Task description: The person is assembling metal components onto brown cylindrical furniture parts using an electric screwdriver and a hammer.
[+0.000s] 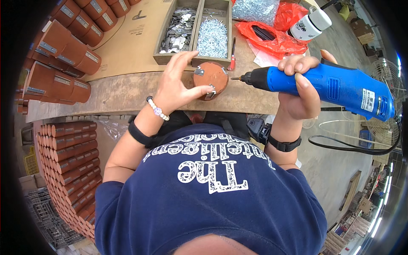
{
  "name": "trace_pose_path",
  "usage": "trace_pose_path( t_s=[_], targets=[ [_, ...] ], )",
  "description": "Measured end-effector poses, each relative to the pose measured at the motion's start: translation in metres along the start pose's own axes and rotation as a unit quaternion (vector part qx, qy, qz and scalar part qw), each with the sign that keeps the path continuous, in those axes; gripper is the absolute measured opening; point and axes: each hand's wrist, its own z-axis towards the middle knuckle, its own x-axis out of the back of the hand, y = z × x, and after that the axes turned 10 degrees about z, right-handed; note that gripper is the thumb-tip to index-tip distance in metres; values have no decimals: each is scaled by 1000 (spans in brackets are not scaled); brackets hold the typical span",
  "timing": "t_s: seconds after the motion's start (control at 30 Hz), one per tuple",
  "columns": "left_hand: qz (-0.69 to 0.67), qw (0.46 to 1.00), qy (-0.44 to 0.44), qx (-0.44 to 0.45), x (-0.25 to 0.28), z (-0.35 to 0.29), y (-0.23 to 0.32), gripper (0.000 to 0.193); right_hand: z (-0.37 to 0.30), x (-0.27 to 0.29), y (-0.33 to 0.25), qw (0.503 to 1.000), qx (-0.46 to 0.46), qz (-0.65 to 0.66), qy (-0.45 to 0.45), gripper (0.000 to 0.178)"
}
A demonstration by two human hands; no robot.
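Observation:
A reddish-brown round block [216, 77] stands on the near part of the wooden bench, with small metal clips on its rim. My left hand [177, 81] curves around its left side, thumb pressed on the metal clip [211, 90] at the near edge and index finger stretched past the far side. In my right hand [302, 87] is a blue electric screwdriver [335, 83], fingers wrapped round its body. Its bit points left at the block, a small gap away. A divided wooden box [198, 29] beyond holds flat metal pieces [178, 32] and many screws [212, 38].
Reddish-brown cylinders with metal strips [63, 83] crowd the bench's left, and more [70, 157] are stacked below. A red-handled screwdriver [232, 59] lies beside the box. Red plastic bags [280, 44] and a white bottle [310, 24] stand farther right. A black cord [352, 148] trails from the tool.

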Motion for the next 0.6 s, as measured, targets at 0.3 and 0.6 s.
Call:
trace_pose_path(
  t_s=[0.3, 0.6],
  targets=[
    [66, 991, -71, 90, -28, -11, 7, 88, -5, 5, -4, 1000, -5, -15, 27, 57],
    [-33, 989, -125, 66, -12, -14, -23, 80, -7, 3, -2, 997, -12, 18, 81, 58]
  ],
)
